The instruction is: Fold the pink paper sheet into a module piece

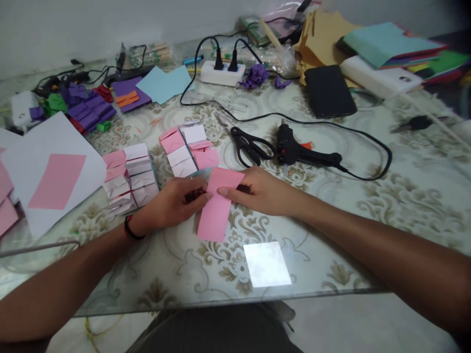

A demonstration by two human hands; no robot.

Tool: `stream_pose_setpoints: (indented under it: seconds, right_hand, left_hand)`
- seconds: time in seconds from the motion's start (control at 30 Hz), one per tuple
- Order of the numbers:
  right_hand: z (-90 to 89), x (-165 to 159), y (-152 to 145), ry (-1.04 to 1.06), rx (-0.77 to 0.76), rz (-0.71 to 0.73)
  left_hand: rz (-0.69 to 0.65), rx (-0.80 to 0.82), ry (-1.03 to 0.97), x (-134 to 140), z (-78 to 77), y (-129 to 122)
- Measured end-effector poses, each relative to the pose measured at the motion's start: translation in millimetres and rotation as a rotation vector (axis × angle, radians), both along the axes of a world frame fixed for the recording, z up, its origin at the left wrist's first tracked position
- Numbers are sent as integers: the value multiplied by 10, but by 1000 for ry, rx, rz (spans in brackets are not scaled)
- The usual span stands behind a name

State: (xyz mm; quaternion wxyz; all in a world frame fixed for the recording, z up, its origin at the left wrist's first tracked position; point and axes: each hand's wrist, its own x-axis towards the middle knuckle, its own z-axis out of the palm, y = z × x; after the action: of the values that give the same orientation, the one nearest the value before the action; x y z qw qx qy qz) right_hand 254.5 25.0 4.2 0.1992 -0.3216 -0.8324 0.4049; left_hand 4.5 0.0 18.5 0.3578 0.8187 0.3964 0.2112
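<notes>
One pink paper strip (218, 215), between both hands over the floral tabletop (172, 279); left hand (184, 198) pinching its left edge, right hand (267, 190) its upper right, thumb on top. Beyond, as I see it: folded pink-and-white paper panel (181, 159), black scissors (251, 143), black glue gun (290, 149).

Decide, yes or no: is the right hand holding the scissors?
No, the right hand holds pink paper; the scissors lie on the table.

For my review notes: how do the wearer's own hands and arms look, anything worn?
The left hand and right hand are ungloved. A thin, dark, cord-like bracelet circles the left wrist; the right shows none. No sleeve covers either wrist.
</notes>
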Motion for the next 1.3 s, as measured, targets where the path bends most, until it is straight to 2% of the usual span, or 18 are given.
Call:
stream_pose_setpoints:
  seconds: [0.73,1.3]
  right_hand:
    - [-3,9,8,-17,29,0]
    - [3,24,24,2,41,13]
  left_hand:
    - [-6,-21,19,-7,8,7]
    - [-20,24,57,13,28,40]
